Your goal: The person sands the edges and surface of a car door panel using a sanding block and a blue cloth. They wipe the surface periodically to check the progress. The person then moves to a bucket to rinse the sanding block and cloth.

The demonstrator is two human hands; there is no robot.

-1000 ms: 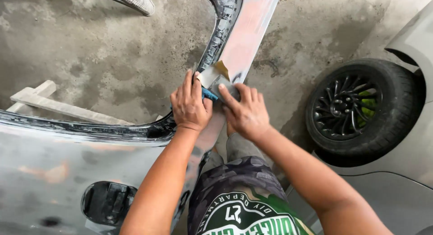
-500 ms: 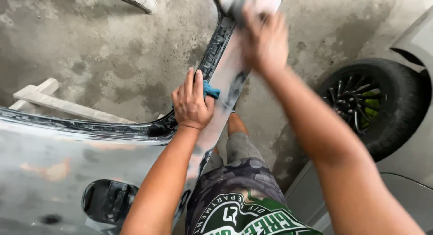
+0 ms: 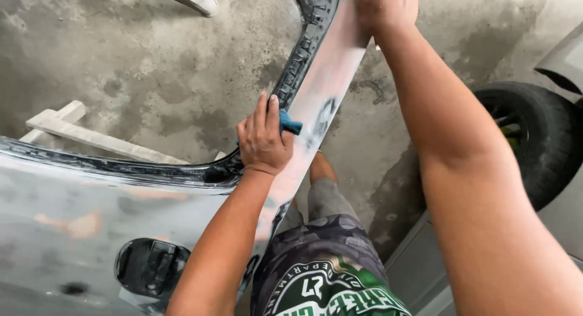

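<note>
The left hand [image 3: 262,140] rests on the sanded grey car door panel [image 3: 73,213], at the foot of its upright window-frame pillar — fingers together, clamped on a small blue cloth [image 3: 290,123] that lies against the pillar's pale face. The right hand [image 3: 385,9] presses flat near the pillar's upper end (its fingertips are cut off, so their spread cannot be told). A black tyre [image 3: 534,134] stands on the concrete floor [image 3: 152,61] — well apart.

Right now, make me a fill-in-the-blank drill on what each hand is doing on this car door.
1. The left hand presses a folded ____ cloth against the sanded door frame.
2. The right hand rests higher up on the ____ strip.
3. A car ____ stands on the concrete floor beside the right forearm.

Missing words: blue; same; wheel
</note>
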